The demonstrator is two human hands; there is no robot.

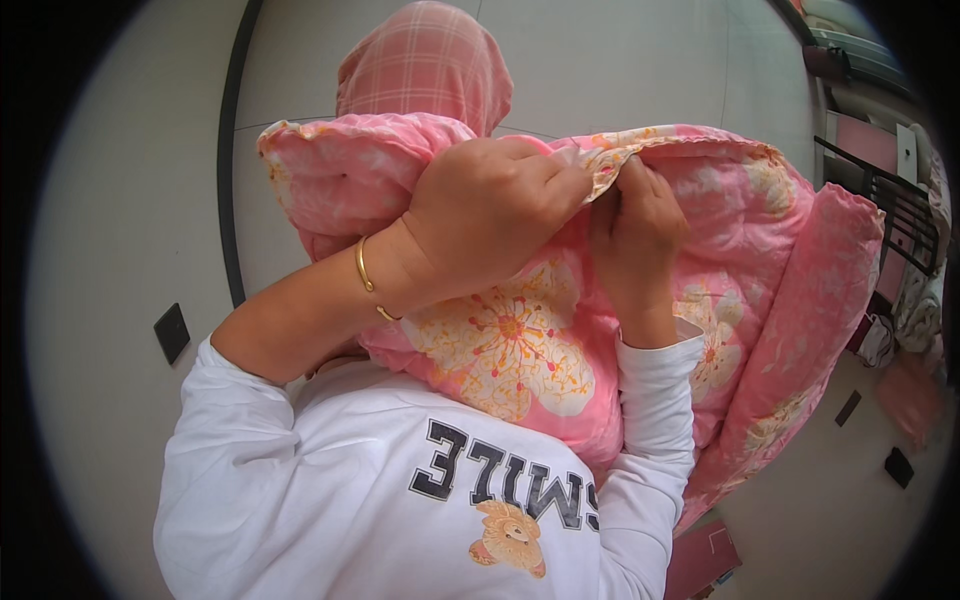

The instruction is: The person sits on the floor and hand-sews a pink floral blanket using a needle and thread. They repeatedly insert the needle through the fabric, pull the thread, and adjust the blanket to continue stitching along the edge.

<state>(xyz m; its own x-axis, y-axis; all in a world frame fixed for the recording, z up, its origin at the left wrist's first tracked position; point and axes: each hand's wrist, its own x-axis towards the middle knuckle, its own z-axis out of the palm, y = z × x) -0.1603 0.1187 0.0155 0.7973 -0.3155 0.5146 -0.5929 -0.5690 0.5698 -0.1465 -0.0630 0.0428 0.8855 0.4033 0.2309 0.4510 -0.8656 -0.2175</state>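
A thick pink quilt (510, 330) with large white and yellow flower prints lies bunched in front of my body. My left hand (491, 210), with a gold open bangle on its wrist, pinches the quilt's cream-patterned edge (609, 169). Close beside it, my right hand (641, 225) grips the same edge with its fingertips, which are partly hidden behind the fabric. One rolled or folded side of the quilt hangs down at the right.
Beyond the quilt stands a rounded thing covered in pink plaid cloth (424, 71). Pale floor tiles (630, 60) with a dark strip (229, 165) surround me. A black metal rack (892, 202) and piled fabric (919, 307) are at the right. A pink flat panel or box (701, 559) lies low right.
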